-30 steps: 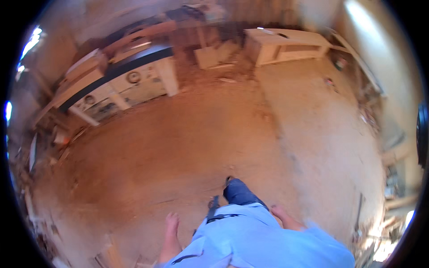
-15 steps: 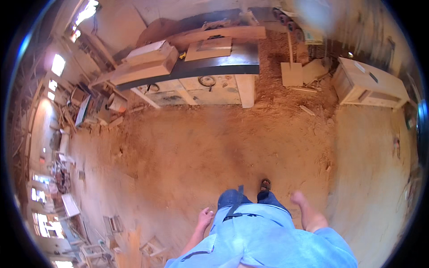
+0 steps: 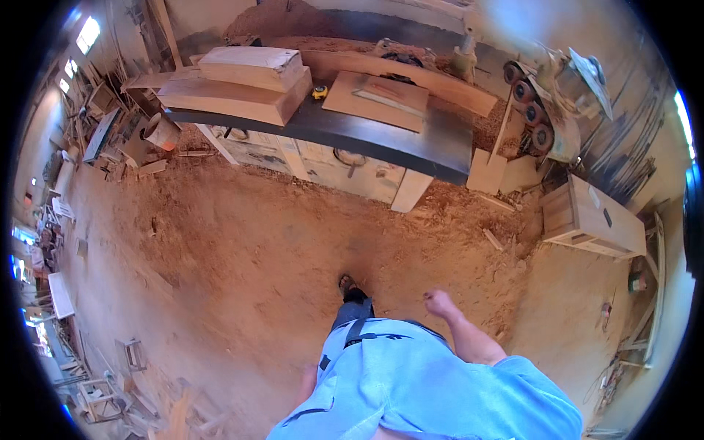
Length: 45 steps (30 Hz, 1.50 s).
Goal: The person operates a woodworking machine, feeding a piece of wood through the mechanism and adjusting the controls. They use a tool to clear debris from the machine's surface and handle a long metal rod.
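My right hand (image 3: 438,302) swings out in front of my body above the dusty floor, its fingers curled in, with nothing showing in them. Low beside the blue shirt, my left hand (image 3: 308,378) is only partly visible and its fingers are hidden. Neither hand touches anything that I can see. Ahead of me stands a dark-topped workbench (image 3: 447,150). On it lie thick wooden blocks (image 3: 249,99), a yellow tape measure (image 3: 320,92) and a flat wooden board (image 3: 345,99) with thinner pieces on top. A long plank (image 3: 455,89) runs along the bench's far side.
Sawdust and wood scraps cover the floor (image 3: 242,235). To the right are a wooden cabinet (image 3: 605,220), a machine with several round rollers (image 3: 532,114) and a leaning board (image 3: 486,172). A bucket (image 3: 161,132) stands at the left, with stools (image 3: 99,396) at lower left.
I have stepped closer to the workbench, which appears larger and tilted. My right hand has swung forward and inward; my left hand has dropped back beside my body. The other foot is now forward.
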Each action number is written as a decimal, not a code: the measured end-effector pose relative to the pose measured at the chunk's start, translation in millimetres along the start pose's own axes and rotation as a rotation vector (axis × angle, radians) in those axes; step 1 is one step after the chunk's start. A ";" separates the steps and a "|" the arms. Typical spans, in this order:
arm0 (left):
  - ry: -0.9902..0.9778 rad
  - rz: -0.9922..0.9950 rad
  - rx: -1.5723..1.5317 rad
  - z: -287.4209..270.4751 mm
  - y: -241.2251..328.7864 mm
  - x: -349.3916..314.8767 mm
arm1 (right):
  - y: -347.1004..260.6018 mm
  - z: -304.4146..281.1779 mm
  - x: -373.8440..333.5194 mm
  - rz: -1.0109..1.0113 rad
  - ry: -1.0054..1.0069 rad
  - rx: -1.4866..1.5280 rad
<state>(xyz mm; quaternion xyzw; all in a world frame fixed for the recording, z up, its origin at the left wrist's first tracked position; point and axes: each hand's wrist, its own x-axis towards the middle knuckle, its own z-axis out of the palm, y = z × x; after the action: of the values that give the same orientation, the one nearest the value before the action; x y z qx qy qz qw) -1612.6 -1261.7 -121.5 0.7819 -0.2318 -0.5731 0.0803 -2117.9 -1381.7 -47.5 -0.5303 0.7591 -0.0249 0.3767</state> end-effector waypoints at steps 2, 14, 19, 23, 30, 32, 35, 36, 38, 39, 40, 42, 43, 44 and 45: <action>-0.010 0.075 -0.097 -1.7 63.7 28.3 | -54.1 -6.3 12.7 -0.086 -0.081 0.004; 0.135 0.197 -0.535 -100.1 297.9 128.5 | -194.2 -174.8 203.7 -0.224 0.452 0.148; 0.070 -0.043 -0.384 -96.2 300.7 122.6 | -230.7 -251.0 313.8 -0.385 0.704 0.163; 0.106 -0.028 -0.183 -64.7 339.1 74.2 | -257.2 -318.2 398.0 -0.431 0.817 0.083; 0.166 -0.052 -0.107 -30.2 439.6 28.1 | -283.2 -389.3 505.7 -0.317 0.701 -0.222; 0.179 -0.060 -0.111 -18.1 455.2 27.9 | -285.7 -399.5 521.4 -0.406 0.683 -0.430; 0.190 -0.063 -0.128 3.1 475.0 30.5 | -292.8 -409.2 534.1 -0.372 0.438 -0.417; 0.190 -0.061 -0.128 10.9 483.1 31.5 | -294.0 -413.4 536.7 -0.380 0.421 -0.417; 0.197 -0.050 -0.115 24.8 502.2 32.1 | -296.9 -420.6 539.6 -0.434 0.408 -0.392; 0.200 -0.048 -0.112 31.0 511.7 31.1 | -296.6 -423.9 539.2 -0.435 0.396 -0.344; 0.205 -0.044 -0.112 38.2 520.7 29.0 | -297.5 -426.5 539.8 -0.444 0.369 -0.300; 0.230 -0.041 -0.122 48.7 537.6 24.1 | -298.9 -428.9 538.9 -0.460 0.337 -0.153; 0.245 -0.048 -0.123 53.3 544.2 21.3 | -295.5 -429.1 532.8 -0.461 0.320 -0.055; 0.264 -0.063 -0.120 57.3 548.2 17.3 | -294.9 -428.9 529.7 -0.395 0.254 -0.020; 0.284 -0.079 -0.113 59.7 550.3 14.5 | -294.9 -427.4 526.8 -0.354 0.197 0.016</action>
<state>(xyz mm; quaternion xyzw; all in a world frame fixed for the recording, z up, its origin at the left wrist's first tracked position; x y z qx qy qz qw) -1813.7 -1744.0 61.6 0.8578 -0.1547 -0.4716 0.1335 -2222.6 -2099.0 99.7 -0.6473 0.6871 -0.1485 0.2947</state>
